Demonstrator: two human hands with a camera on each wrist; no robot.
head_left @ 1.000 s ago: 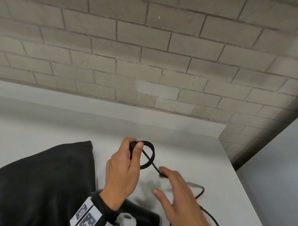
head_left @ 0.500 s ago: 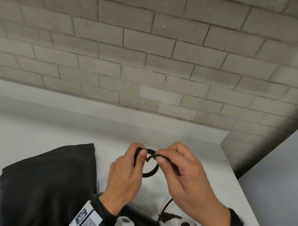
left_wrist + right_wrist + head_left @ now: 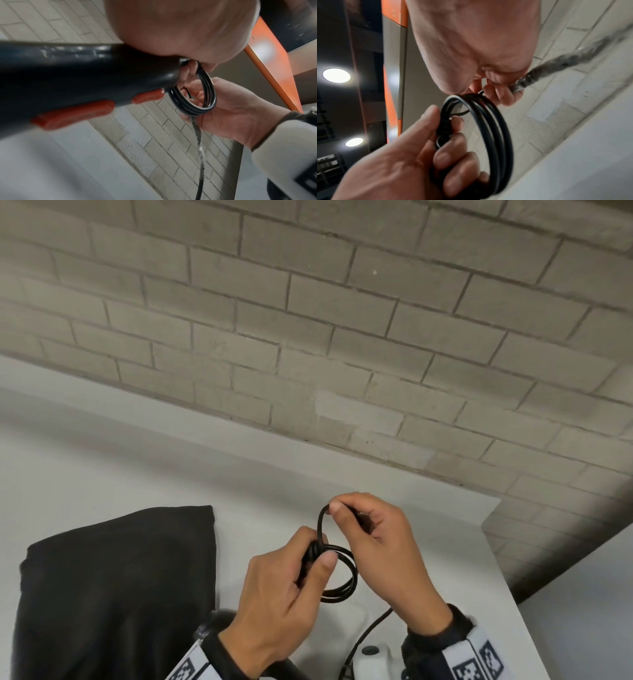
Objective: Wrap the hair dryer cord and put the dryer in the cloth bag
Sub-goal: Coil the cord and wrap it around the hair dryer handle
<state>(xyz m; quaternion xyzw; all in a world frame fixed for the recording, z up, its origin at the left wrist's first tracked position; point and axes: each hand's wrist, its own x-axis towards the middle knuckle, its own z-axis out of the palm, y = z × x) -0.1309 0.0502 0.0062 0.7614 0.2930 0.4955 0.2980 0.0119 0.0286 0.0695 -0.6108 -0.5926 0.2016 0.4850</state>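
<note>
My left hand grips a small coil of black cord between thumb and fingers, above the white table. My right hand pinches a strand of the same cord just above the coil, forming a fresh loop. The left wrist view shows the black hair dryer with red buttons under my palm, beside the cord coil. In the right wrist view the cord coil is held by left fingers, and the loose cord trails away blurred. The black cloth bag lies to the left.
A grey brick wall rises right behind the table. The table's right edge runs close to my right wrist. Loose cord hangs down toward the bottom of the head view. An orange-edged panel shows in the wrist views.
My right hand picked the loose cord off the table, brought it up to the coil and now lifts a new loop above it. The left hand kept its hold on the coil.
</note>
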